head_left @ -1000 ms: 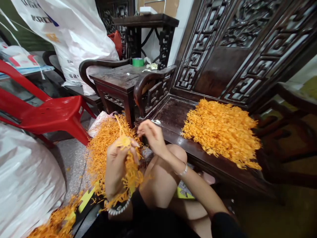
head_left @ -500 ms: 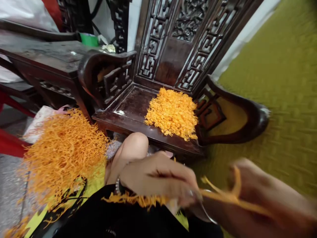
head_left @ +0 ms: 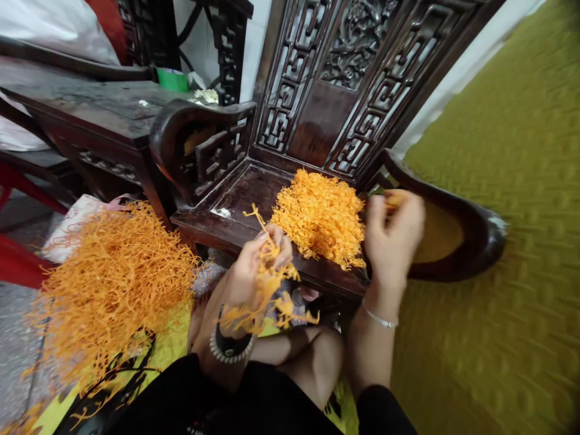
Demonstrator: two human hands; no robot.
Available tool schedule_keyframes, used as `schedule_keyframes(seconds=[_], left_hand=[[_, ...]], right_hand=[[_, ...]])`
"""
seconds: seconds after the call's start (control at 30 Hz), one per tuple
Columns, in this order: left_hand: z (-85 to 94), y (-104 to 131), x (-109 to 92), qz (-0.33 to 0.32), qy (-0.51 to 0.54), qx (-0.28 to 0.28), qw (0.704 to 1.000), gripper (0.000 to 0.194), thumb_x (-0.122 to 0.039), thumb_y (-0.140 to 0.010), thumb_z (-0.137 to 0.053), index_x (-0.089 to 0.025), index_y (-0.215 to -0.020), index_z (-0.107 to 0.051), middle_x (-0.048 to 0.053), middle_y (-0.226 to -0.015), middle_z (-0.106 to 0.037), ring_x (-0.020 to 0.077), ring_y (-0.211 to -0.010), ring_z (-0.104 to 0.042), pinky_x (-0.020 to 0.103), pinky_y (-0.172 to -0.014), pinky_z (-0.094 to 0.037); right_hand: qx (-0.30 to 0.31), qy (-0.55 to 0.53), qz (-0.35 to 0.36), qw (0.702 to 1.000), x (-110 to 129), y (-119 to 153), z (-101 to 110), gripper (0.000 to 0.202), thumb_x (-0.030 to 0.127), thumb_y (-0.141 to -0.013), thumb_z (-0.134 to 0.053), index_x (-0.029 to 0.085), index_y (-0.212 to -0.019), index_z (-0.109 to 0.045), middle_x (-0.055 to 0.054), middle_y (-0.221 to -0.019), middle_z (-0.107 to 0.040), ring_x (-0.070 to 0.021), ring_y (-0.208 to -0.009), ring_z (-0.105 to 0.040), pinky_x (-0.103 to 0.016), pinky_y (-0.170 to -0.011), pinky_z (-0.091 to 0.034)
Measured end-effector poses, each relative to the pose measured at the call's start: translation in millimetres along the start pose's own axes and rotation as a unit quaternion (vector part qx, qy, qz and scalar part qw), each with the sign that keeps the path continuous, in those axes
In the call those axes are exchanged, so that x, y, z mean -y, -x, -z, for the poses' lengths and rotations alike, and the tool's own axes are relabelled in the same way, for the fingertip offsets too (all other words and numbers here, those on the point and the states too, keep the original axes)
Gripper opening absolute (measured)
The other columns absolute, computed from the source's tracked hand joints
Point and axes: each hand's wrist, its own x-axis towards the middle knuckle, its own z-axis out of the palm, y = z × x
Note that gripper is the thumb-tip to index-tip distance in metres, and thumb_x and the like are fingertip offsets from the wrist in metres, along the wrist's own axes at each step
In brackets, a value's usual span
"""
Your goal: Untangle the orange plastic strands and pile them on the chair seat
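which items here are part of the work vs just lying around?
In use:
left hand gripping an orange strand bunch
right hand pinching a small orange piece
sorted orange pile on carved chair seat
loose orange heap

Lying about:
green tape roll
side table
red chair

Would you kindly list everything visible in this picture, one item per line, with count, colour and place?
carved chair: one, dark brown, centre.
pile on the seat: one, orange, on the chair seat.
loose heap: one, orange, lower left.
side table: one, dark brown, left of the chair.
tape roll: one, green, on the side table.
red chair: one, partly seen, left edge.
olive surface: one, yellow-green, right.
left hand: holds a bunch of orange strands; beaded bracelet.
right hand: raised at the pile's right edge, pinching a small orange piece; thin bangle.
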Motion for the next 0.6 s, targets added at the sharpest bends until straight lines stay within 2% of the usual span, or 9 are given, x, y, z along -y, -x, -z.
schedule_keyframes(seconds=[0.03,0.1,0.13,0.2,0.3,0.37,0.43,0.5,0.6], left_hand=[[2.0,-6.0,7.4,0.004,0.04,0.001,0.999,0.013,-0.031,-0.082,-0.046,-0.019,-0.078,-0.044,-0.003,-0.061,-0.039,0.0086,-0.051,-0.039,0.021,-0.052,-0.037],[6.6,-14.8,21.2,0.033,0.059,-0.017,0.998,0.012,-0.029,-0.076,-0.05,-0.019,-0.082,-0.047,-0.001,-0.068,-0.045,0.0099,-0.055,-0.045,0.022,-0.056,-0.041],[8.6,-17.7,26.9,0.046,0.057,-0.033,0.997,0.014,-0.029,-0.075,-0.05,-0.019,-0.084,-0.048,0.0,-0.07,-0.048,0.0112,-0.058,-0.048,0.024,-0.059,-0.043],[10.9,-20.7,35.2,0.071,0.049,-0.062,0.994,0.018,-0.029,-0.074,-0.05,-0.018,-0.088,-0.052,0.002,-0.073,-0.052,0.014,-0.064,-0.053,0.027,-0.067,-0.047],[9.8,-19.2,39.6,0.076,0.049,-0.096,0.991,0.022,-0.028,-0.075,-0.05,-0.017,-0.093,-0.056,0.003,-0.079,-0.057,0.0148,-0.069,-0.056,0.028,-0.071,-0.047],[7.5,-15.3,39.3,0.066,0.023,-0.105,0.992,0.02,-0.025,-0.08,-0.052,-0.02,-0.098,-0.058,0.003,-0.085,-0.06,0.0136,-0.074,-0.057,0.025,-0.074,-0.047],[5.4,-10.9,38.8,0.049,-0.034,-0.106,0.993,0.019,-0.025,-0.086,-0.054,-0.023,-0.103,-0.06,0.001,-0.093,-0.061,0.0125,-0.083,-0.058,0.023,-0.081,-0.046],[4.6,-8.1,40.4,0.025,-0.096,-0.104,0.99,0.018,-0.027,-0.089,-0.056,-0.026,-0.107,-0.061,0.0,-0.099,-0.06,0.0113,-0.09,-0.057,0.02,-0.085,-0.044],[5.5,-7.6,46.6,-0.021,-0.158,-0.095,0.983,0.02,-0.026,-0.087,-0.062,-0.026,-0.107,-0.063,0.0,-0.101,-0.06,0.0098,-0.092,-0.057,0.017,-0.083,-0.045]], right_hand=[[0.012,0.087,-0.036,0.995,-11.6,-9.5,-17.0,0.047,0.054,-0.088,-0.049,0.011,-0.1,-0.063,-0.023,-0.116,-0.059,-0.0395,-0.117,-0.05,-0.055,-0.096,-0.039],[0.063,0.173,-0.097,0.978,-31.8,-15.5,-43.0,0.064,0.053,-0.08,-0.061,0.003,-0.119,-0.056,-0.032,-0.14,-0.039,-0.0473,-0.129,-0.038,-0.063,-0.101,-0.032],[0.087,0.176,-0.101,0.975,-38.4,-12.5,-50.7,0.07,0.052,-0.079,-0.063,0.003,-0.127,-0.051,-0.032,-0.147,-0.031,-0.0471,-0.134,-0.033,-0.064,-0.104,-0.03],[0.077,0.119,-0.064,0.988,-41.4,1.0,-54.3,0.063,0.05,-0.083,-0.059,0.009,-0.131,-0.05,-0.025,-0.149,-0.033,-0.0396,-0.136,-0.036,-0.059,-0.108,-0.031],[0.066,-0.045,0.0,0.997,-22.0,28.7,-35.5,0.038,0.044,-0.089,-0.055,0.02,-0.117,-0.062,-0.013,-0.13,-0.059,-0.0269,-0.12,-0.056,-0.046,-0.104,-0.042],[0.132,-0.148,0.006,0.98,-2.4,46.4,-16.2,0.027,0.04,-0.092,-0.054,0.023,-0.109,-0.066,-0.007,-0.114,-0.068,-0.0221,-0.106,-0.064,-0.04,-0.097,-0.049],[0.206,-0.213,0.003,0.955,13.6,62.3,-1.2,0.023,0.037,-0.091,-0.058,0.024,-0.108,-0.066,-0.005,-0.107,-0.07,-0.0202,-0.097,-0.067,-0.037,-0.09,-0.052],[0.228,-0.222,-0.003,0.948,22.6,75.8,3.7,0.027,0.037,-0.085,-0.066,0.023,-0.108,-0.065,-0.005,-0.103,-0.07,-0.0204,-0.092,-0.067,-0.035,-0.085,-0.053],[0.171,-0.157,-0.022,0.972,25.6,90.8,-7.6,0.033,0.038,-0.077,-0.074,0.021,-0.103,-0.062,-0.004,-0.093,-0.068,-0.0209,-0.087,-0.064,-0.035,-0.082,-0.051]])
